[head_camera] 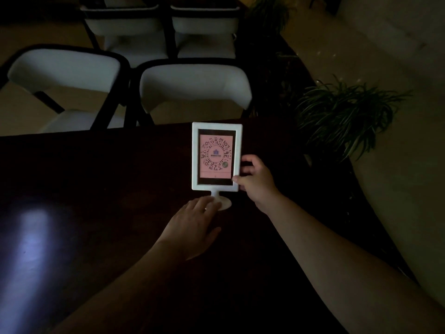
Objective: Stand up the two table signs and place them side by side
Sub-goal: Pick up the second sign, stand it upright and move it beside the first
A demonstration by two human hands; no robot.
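We've got one white table sign (216, 156) upright on the dark desk (96, 177), right hand (256, 180) pinching its lower right frame edge. Left hand (192, 227) lies flat and open, fingertips on the round base (225, 203).

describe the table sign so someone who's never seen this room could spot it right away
Start at the dark table in front of the white chairs. Near its far edge, the table sign stands upright on a round foot, the right hand pinching its lower right corner and the left hand touching the foot. It is the only bright thing on the table: a white frame around a pink card with a circular code.
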